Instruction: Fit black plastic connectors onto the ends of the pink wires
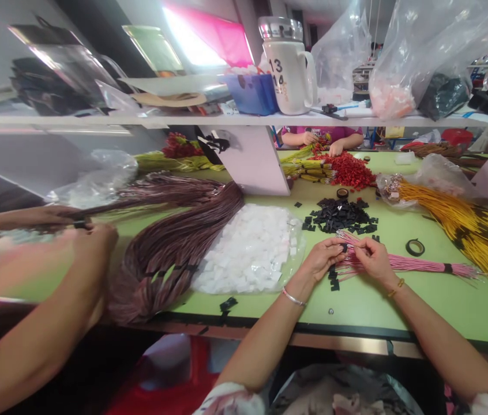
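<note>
My left hand is closed in a pinch on a small black connector housing. Just to its right, my right hand pinches a pink wire, its fingertips close to the housing. Whether the wire's end sits inside the housing cannot be made out. Beneath both hands a bundle of pink wires lies across the green table, bound with black tape toward its right end. Several black housings lie below my left fingers. Behind my hands is a heap of loose black housings.
A co-worker's hands handle brown wires at left. White connectors fill a clear bag. Yellow wires and a black tape roll lie right. Another person sits opposite by red connectors. A shelf with a mug spans above.
</note>
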A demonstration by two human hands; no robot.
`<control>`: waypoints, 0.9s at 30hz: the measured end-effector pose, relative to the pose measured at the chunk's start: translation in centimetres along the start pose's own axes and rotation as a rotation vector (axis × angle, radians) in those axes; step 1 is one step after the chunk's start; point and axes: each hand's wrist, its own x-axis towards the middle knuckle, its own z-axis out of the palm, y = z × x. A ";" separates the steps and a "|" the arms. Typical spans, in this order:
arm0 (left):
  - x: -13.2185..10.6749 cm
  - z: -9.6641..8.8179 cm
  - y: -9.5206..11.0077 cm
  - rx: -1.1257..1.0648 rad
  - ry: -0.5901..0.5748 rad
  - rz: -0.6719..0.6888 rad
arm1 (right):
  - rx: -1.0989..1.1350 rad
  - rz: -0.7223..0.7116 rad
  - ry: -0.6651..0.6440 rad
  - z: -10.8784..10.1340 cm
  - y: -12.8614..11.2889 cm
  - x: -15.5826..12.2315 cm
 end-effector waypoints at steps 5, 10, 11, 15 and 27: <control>0.0 0.3 -0.6 0.031 0.029 0.022 | -0.016 0.017 -0.036 0.0 0.2 -0.1; 0.0 0.4 -1.0 0.124 0.069 0.003 | -0.117 -0.035 -0.113 0.0 0.0 -0.3; 0.0 0.3 -1.0 0.141 0.073 -0.001 | -0.139 -0.048 -0.114 0.0 -0.1 -0.3; 0.0 0.2 -0.8 0.169 0.064 -0.006 | -0.250 -0.157 -0.152 -0.1 -0.6 -0.3; -0.2 1.1 -1.4 0.269 0.084 0.051 | -0.228 -0.135 -0.156 0.0 0.0 -0.1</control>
